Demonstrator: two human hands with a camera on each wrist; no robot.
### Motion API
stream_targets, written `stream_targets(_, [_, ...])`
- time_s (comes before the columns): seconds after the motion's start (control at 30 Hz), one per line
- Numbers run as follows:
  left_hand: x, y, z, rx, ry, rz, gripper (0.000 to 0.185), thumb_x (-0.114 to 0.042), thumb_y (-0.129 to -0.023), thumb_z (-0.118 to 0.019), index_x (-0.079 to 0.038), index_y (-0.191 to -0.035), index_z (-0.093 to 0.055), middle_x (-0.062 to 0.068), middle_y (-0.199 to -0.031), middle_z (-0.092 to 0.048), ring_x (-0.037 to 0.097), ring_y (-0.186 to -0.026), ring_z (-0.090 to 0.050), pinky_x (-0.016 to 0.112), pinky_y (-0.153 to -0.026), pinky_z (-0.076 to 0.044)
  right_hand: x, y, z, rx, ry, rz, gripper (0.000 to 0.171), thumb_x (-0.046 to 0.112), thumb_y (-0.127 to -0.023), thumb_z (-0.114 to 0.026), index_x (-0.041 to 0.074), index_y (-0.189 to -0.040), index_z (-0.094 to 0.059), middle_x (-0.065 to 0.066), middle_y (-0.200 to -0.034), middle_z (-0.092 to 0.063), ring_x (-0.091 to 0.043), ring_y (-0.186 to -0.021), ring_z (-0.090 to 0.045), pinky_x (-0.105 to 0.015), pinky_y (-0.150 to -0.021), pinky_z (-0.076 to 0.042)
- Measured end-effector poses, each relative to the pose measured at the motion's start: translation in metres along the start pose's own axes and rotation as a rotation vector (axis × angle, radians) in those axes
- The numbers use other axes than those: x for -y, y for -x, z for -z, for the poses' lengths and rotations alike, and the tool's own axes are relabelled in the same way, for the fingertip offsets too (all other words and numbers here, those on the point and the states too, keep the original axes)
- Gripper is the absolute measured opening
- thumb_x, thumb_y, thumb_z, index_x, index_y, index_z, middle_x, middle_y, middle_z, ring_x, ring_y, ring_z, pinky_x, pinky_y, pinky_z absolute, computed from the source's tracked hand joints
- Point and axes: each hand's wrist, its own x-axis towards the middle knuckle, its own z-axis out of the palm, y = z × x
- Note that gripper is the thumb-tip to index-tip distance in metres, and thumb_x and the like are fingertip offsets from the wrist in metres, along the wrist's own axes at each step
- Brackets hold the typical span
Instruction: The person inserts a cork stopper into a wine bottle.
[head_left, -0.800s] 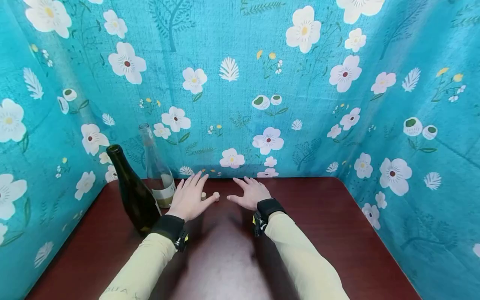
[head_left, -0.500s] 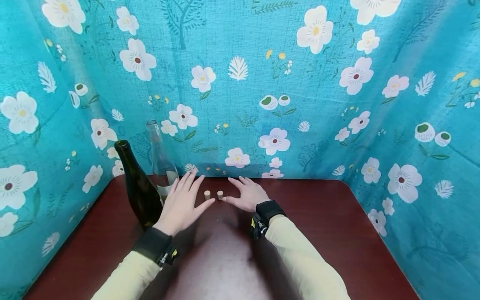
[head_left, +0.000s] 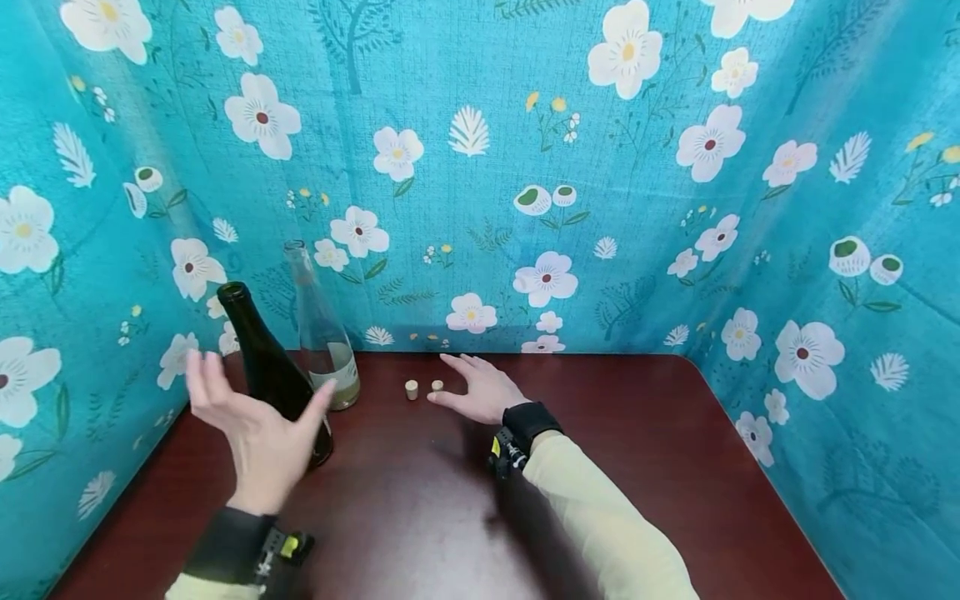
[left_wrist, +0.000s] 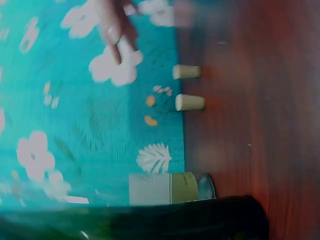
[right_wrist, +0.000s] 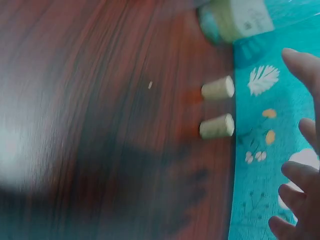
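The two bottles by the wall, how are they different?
The dark green bottle is opaque and stands nearer the person, right behind the raised left hand. The clear bottle is see-through, wears a pale label low down, and stands closer to the flowered cloth. Both stand upright on the table, tall-necked and without stoppers.

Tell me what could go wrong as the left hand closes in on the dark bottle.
The left hand is open, right beside the dark green bottle; a sideways knock could tip this tall, narrow bottle. The clear bottle stands close behind it, so one falling may take the other down. The two corks stand upright at the right hand thumb; a nudge could send them rolling on the table.
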Motion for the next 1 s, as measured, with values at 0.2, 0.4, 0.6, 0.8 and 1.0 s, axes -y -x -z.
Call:
stream_targets(0.2, [0.028,-0.007,0.002,0.203,0.045,0.463,0.11,-0.039,-0.087,-0.082,-0.028,-0.159,0.001,-0.002,-0.164,-0.005,0.021,-0.146,-0.017,0.045,-0.119,-0.021,0.026,-0.004,0.0,0.004,-0.077,0.061,0.084,0.075,-0.09,-0.055,0.03,-0.159,-0.038,0.002,-0.16,-0.038,-0.018,-0.148,-0.03,-0.044,-0.116,-0.031])
stream_targets(0.4, [0.041,-0.002,0.003,0.326,-0.039,0.597,0.086,-0.05,-0.096,-0.067,-0.026,-0.16,-0.013,0.015,-0.158,-0.031,0.041,-0.136,-0.04,0.065,-0.107,-0.032,0.048,-0.003,-0.003,0.011,-0.099,0.134,0.085,0.074,-0.09,-0.056,0.028,-0.159,-0.038,0.003,-0.16,-0.038,-0.017,-0.148,-0.031,-0.041,-0.117,-0.03])
stream_targets(0.6, [0.038,0.007,0.0,0.318,-0.065,0.569,0.077,-0.048,-0.099,-0.062,-0.019,-0.158,-0.023,0.022,-0.145,-0.045,0.049,-0.123,-0.05,0.069,-0.098,-0.036,0.063,-0.001,-0.012,0.069,-0.097,0.195,0.087,0.074,-0.089,-0.057,0.03,-0.161,-0.033,0.003,-0.162,-0.035,-0.013,-0.15,-0.024,-0.044,-0.118,-0.027])
stream_targets(0.8, [0.013,0.009,-0.007,0.353,-0.022,0.446,0.076,-0.042,-0.097,-0.069,-0.016,-0.157,-0.029,0.025,-0.138,-0.054,0.05,-0.115,-0.055,0.072,-0.091,-0.039,0.087,0.004,-0.017,0.083,-0.189,0.286,0.096,0.07,-0.088,-0.065,0.033,-0.164,-0.019,0.01,-0.165,-0.025,-0.009,-0.148,-0.024,-0.055,-0.116,-0.029])
stream_targets(1.0, [-0.022,-0.002,-0.024,0.387,0.083,0.304,0.073,-0.038,-0.093,-0.076,-0.013,-0.152,-0.039,0.018,-0.123,-0.065,0.038,-0.098,-0.065,0.061,-0.078,-0.051,0.099,0.014,-0.017,0.011,-0.339,0.34,0.111,0.057,-0.086,-0.076,0.035,-0.164,-0.001,0.006,-0.154,-0.043,-0.007,-0.128,-0.051,-0.031,-0.099,-0.048])
